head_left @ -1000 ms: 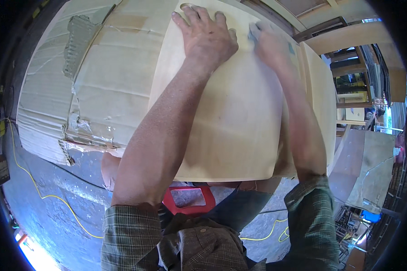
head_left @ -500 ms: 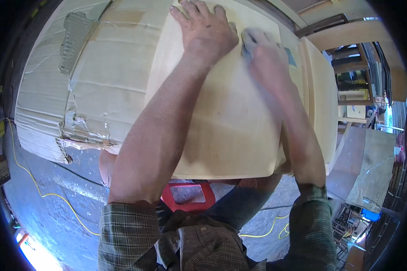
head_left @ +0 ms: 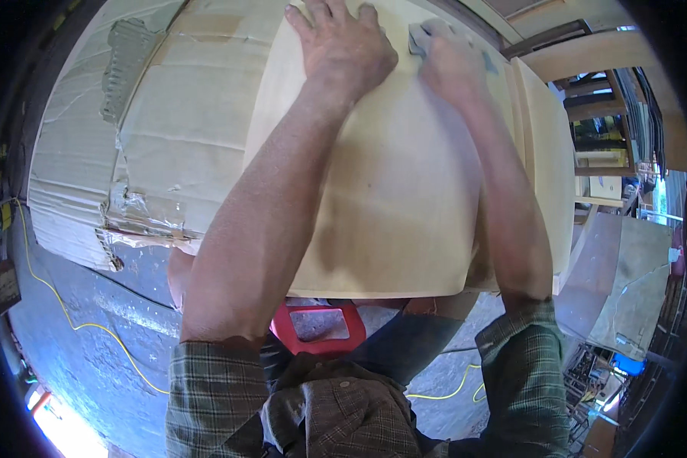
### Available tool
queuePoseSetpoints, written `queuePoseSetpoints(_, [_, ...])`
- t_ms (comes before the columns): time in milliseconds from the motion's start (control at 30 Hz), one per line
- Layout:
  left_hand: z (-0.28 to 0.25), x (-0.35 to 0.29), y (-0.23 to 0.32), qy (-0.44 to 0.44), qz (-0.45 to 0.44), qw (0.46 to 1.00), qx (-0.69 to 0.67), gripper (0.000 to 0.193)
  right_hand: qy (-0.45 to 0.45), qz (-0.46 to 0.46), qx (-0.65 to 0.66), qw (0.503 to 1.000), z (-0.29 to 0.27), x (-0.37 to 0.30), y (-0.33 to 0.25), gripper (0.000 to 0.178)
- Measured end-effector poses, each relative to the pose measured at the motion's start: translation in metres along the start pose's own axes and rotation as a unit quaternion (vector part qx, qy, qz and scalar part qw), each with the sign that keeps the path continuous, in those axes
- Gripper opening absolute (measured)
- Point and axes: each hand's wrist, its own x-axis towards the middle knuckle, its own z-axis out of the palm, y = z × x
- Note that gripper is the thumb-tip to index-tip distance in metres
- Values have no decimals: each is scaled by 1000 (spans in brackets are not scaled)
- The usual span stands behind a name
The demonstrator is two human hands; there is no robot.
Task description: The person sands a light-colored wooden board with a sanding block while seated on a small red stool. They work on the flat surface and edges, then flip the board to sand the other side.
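A pale, smooth wooden panel [head_left: 397, 221] lies flat before me, its near corners rounded. My left hand [head_left: 347, 46] rests on its far left part, palm down with the fingers spread. To the right of it, my right hand [head_left: 454, 69] presses on the panel, fingers closed over a grey sheet that looks like sandpaper [head_left: 417, 40]. Motion blurs that hand, and most of the sheet is hidden under it. A small dark spot marks the middle of the panel.
Worn cardboard [head_left: 183, 130] with torn tape covers the surface at left. Another pale wooden piece [head_left: 549, 168] stands close along the panel's right side. Below are a red stool [head_left: 282, 328] between my legs and a yellow cable [head_left: 84, 327] on the floor. Stacked frames [head_left: 599, 126] stand far right.
My right hand has slid a little farther away over the panel with the sandpaper. The left hand stays nearly in place on the wood.
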Motion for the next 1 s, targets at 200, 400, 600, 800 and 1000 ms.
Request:
queuePoseSetpoints(200, [-7, -1, 3, -25, -13, 1000, 11, 44, 57, -60, 51, 995, -2, -37, -13, 37])
queuePoseSetpoints(400, [-17, -4, 4, -29, -3, 999, -32, 43, 24, -38, 79, 996, 0, -21, 0, 43])
queuePoseSetpoints(600, [-8, 0, 5, -40, -10, 999, -11, 43, 7, -16, 52, 998, -6, -17, -5, 49])
queuePoseSetpoints(800, [-16, -5, 2, -33, -13, 999, 0, 44, 77, -74, 118, 987, 9, -37, 1, 42])
queuePoseSetpoints(1000, [-13, 0, 5, -40, -5, 999, -23, 45, 3, -2, 34, 999, 7, 2, 14, 47])
